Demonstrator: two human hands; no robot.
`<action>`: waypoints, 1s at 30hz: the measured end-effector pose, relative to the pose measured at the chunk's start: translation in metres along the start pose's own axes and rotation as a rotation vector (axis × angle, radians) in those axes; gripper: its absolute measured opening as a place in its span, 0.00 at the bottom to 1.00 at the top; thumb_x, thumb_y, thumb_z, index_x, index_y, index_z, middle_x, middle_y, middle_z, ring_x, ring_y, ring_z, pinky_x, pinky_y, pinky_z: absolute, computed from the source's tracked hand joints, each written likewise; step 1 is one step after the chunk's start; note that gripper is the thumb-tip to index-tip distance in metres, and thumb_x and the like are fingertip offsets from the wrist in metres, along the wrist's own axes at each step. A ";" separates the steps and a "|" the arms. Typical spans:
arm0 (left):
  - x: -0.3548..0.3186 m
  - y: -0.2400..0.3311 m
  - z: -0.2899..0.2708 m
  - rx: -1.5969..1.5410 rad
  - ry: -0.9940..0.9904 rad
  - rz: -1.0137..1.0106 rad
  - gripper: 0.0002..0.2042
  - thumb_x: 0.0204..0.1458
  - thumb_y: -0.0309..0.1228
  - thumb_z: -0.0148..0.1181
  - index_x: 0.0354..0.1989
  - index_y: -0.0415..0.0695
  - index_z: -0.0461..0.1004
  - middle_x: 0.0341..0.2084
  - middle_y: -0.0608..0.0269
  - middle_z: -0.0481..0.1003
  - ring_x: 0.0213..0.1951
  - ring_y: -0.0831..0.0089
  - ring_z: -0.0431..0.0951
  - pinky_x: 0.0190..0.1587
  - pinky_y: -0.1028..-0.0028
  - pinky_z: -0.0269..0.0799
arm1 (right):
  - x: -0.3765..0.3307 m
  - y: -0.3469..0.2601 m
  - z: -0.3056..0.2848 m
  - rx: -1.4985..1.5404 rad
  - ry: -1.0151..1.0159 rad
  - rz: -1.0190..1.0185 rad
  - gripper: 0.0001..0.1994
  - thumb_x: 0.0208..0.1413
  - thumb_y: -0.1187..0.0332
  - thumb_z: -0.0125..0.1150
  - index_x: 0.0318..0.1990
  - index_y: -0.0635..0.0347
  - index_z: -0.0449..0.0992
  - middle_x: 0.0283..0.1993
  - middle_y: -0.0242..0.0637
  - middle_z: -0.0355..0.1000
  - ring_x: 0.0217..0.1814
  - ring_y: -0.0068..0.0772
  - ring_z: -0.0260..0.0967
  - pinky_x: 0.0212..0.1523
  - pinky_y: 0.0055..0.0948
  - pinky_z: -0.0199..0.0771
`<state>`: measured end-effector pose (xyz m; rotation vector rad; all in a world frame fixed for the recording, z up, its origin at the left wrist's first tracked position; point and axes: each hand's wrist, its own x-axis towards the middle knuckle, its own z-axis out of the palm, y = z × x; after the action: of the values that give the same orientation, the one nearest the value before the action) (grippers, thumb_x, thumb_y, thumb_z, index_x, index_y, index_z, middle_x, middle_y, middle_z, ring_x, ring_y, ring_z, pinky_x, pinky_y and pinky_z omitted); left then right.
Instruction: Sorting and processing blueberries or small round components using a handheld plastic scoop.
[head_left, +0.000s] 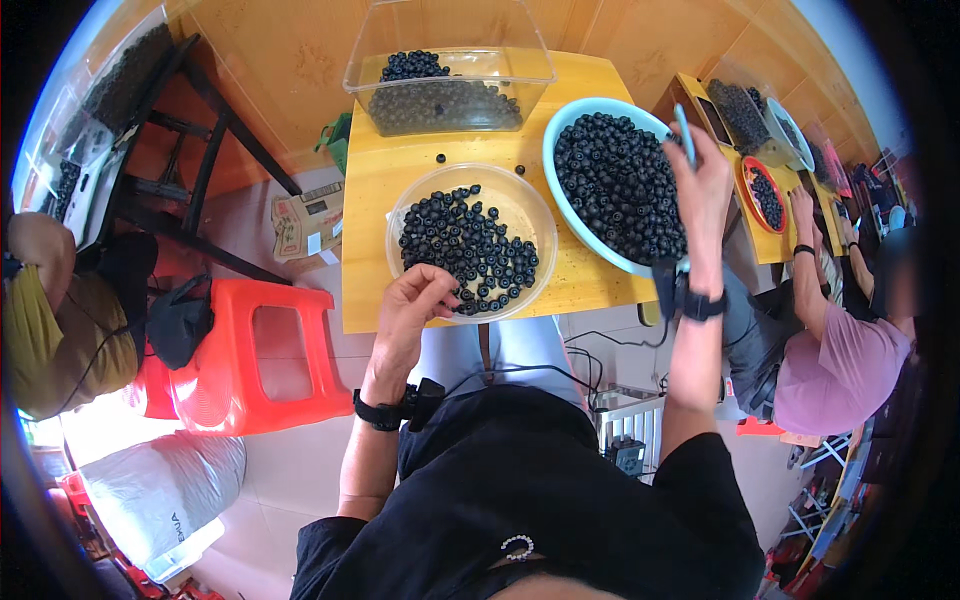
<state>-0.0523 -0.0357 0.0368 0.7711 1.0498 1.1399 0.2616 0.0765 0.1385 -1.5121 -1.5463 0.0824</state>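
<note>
Dark round blueberries [470,240] lie loosely in a clear round plastic tub [398,215] in front of me. Over its near left rim, my left hand [420,300] has its fingertips pinched together; whatever is between them is too small to name. To the right, a light blue basin [552,180] is heaped with more blueberries [615,185]. My right hand [700,180] is closed on a thin light blue piece [684,135] above the basin's right side. That piece is seen edge-on, and most of it is hidden by the fingers.
A clear rectangular bin [450,100] of blueberries stands at the back of the yellow table [365,290]. Two loose berries lie nearby. A red stool [255,360] is at left. People sit on both sides; an orange-rimmed dish [764,195] is on the right-hand table.
</note>
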 end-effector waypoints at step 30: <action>-0.026 0.018 0.040 0.310 -0.198 0.121 0.05 0.50 0.24 0.56 0.33 0.35 0.73 0.32 0.61 0.75 0.39 0.79 0.73 0.44 0.76 0.68 | -0.160 -0.066 0.042 0.556 -0.540 0.288 0.13 0.55 0.71 0.50 0.47 0.67 0.71 0.31 0.37 0.60 0.33 0.31 0.62 0.35 0.26 0.62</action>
<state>-0.0224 -0.0545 0.0739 1.1826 1.0349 0.9888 0.1535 -0.0465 0.0682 -1.2936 -1.5129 1.0721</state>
